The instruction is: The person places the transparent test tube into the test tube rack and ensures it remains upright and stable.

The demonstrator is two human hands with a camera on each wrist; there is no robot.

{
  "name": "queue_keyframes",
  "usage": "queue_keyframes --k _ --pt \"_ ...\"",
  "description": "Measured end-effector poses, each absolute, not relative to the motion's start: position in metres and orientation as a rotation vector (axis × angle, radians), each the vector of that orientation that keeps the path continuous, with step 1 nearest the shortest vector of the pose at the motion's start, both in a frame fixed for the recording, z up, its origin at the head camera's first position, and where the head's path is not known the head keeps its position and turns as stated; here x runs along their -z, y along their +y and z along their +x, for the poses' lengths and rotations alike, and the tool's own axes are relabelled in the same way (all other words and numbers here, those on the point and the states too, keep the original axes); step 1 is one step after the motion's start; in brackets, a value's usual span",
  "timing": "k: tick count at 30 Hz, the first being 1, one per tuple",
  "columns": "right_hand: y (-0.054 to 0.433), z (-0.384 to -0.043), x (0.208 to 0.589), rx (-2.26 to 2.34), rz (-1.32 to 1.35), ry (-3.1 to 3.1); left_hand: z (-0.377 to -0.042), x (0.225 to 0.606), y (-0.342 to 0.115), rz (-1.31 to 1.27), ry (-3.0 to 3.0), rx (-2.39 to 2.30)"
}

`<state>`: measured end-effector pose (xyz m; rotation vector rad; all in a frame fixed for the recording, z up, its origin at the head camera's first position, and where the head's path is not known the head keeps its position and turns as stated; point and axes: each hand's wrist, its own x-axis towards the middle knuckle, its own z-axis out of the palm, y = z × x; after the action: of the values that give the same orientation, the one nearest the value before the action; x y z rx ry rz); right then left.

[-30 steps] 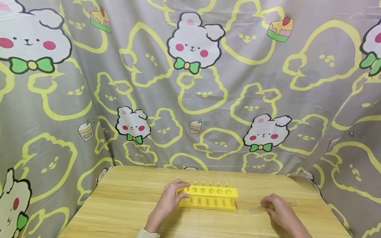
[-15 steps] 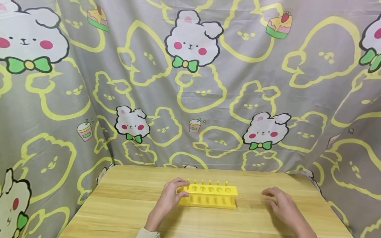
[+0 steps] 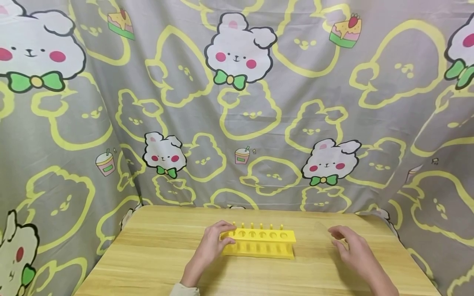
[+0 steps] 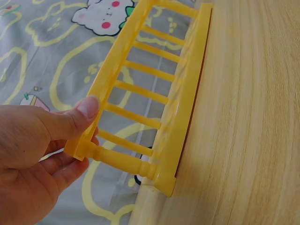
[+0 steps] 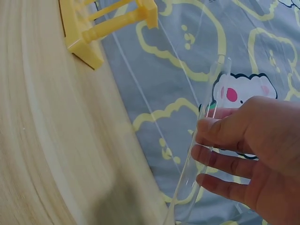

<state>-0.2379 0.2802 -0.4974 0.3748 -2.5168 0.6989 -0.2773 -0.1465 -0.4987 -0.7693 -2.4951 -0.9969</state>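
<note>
A yellow test tube rack [image 3: 259, 240] stands upright on the table, with a row of holes along its top and pegs at the back. My left hand [image 3: 212, 246] grips its left end, thumb on the near side of the upper plate; the left wrist view shows the thumb [image 4: 88, 108] and curled fingers at the corner. To the right of the rack, my right hand [image 3: 353, 248] is raised over the table. It pinches a clear test tube [image 5: 216, 84] between thumb and fingers. The tube runs tilted in the right wrist view and is barely visible in the head view.
The wooden table [image 3: 155, 246] has rounded far corners. A grey curtain [image 3: 200, 119] with rabbit prints hangs behind it and along both sides. The rack's holes hold no tubes that I can see.
The clear tube, lying nearly level across my right hand a second ago, now points up and to the left. The right hand has shifted slightly right. My left hand and the rack stay put.
</note>
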Motion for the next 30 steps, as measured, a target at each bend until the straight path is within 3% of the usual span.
queue_keyframes --k 30 --pt "0.269 -0.232 0.479 -0.872 0.372 -2.362 -0.278 0.500 -0.146 -0.750 -2.506 0.996"
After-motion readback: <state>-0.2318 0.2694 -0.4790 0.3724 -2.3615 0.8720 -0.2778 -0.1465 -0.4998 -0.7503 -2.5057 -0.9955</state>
